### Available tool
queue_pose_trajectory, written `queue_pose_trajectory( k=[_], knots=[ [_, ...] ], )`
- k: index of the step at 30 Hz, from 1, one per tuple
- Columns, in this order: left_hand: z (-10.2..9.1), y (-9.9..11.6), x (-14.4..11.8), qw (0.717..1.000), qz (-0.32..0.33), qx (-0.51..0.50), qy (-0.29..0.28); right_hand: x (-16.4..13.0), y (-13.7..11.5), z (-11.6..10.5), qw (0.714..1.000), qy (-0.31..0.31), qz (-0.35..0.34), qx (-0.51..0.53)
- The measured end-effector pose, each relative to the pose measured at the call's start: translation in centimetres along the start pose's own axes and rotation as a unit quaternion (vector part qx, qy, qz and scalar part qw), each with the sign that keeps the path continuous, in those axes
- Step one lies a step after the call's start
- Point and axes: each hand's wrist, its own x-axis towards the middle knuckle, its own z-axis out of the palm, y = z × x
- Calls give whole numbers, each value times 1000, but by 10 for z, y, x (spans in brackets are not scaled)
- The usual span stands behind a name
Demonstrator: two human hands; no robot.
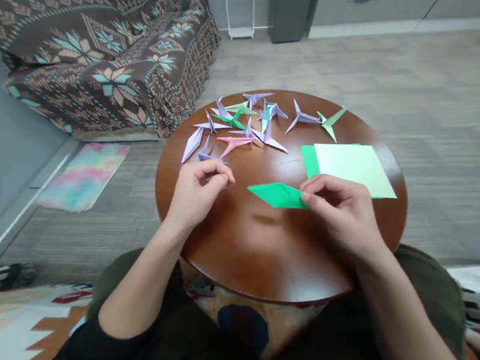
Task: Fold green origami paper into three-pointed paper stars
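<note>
1. Head view: the right hand (336,211) pinches one tip of the green diamond-shaped folded paper (275,194), above the middle of the round wooden table (264,269).
2. The left hand (199,190), curled with thumb against fingers, is over the table's left part, apart from this paper.
3. Pointed origami pieces (234,142) crowd toward the table's far-left edge.
4. Green paper sheets (350,161) reach near its right edge.
5. Wide polished wood shows toward its near edge.

The right grip (340,209) hides the three o'clock tip of the green folded paper (276,195), the sofa (119,59) cropped at ten o'clock
</note>
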Motion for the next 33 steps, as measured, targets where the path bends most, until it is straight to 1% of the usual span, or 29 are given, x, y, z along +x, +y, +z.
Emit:
queue_pose_trajectory(
  k=[1, 3, 4, 5, 7, 9, 11, 15, 17, 21, 24, 28, 30, 33],
  knots=[
    [4, -3, -2, 997, -23, -68, -28, 0, 1, 3, 999, 33, 15, 21],
    [20, -5, -10, 977, -62, -179, -102, 0, 1, 13, 994, 72, 47, 63],
    [30, -4, -14, 969, -68, -207, -113, -1, 0, 19, 991, 81, 59, 85],
    [39, -3, -19, 969, -66, -220, -94, -2, -1, 24, 990, 80, 70, 96],
    [54, 2, -26, 974, -68, -215, -26, -5, -4, 34, 989, 68, 83, 100],
    [60, 5, -29, 977, -77, -199, 7, -8, -7, 38, 989, 47, 100, 101],
    [59, 4, -27, 977, -86, -193, 27, -9, -9, 39, 989, 30, 113, 94],
    [50, -5, -21, 971, -95, -208, 73, -9, -7, 37, 987, 1, 134, 92],
    [48, -7, -19, 967, -99, -220, 82, -8, -7, 36, 983, -17, 151, 100],
    [48, -6, -17, 956, -108, -264, 64, -6, -8, 36, 979, -29, 171, 104],
    [48, -5, -17, 955, -106, -270, 60, -6, -9, 36, 981, -43, 158, 101],
    [47, -4, -19, 961, -97, -248, 71, -8, -9, 37, 986, -66, 134, 77],
    [48, -3, -21, 965, -98, -236, 52, -9, -9, 38, 988, -70, 119, 69],
    [48, 0, -23, 969, -104, -224, -1, -10, -9, 38, 989, -86, 103, 62]
  ],
)
